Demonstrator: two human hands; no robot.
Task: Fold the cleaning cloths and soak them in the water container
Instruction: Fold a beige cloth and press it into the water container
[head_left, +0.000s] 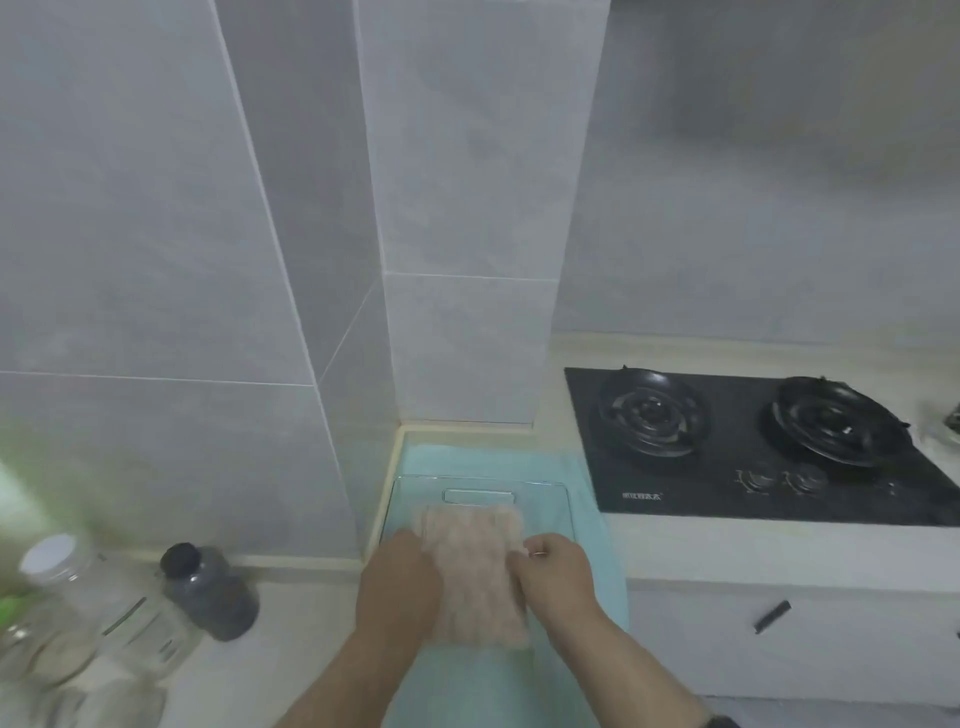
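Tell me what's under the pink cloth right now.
A clear board with a handle slot, lying on a teal towel. The pink cloth, left hand and right hand cover the board's middle, so anything there is hidden.

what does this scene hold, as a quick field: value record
surface: clear board on a teal towel, on the counter
cloth: pink cloth lying on the board, long and narrow
left hand: left hand holds the cloth's left edge
right hand: right hand pinches its right edge
left of towel: dark bottle, clear jar
right of towel: black two-burner stove
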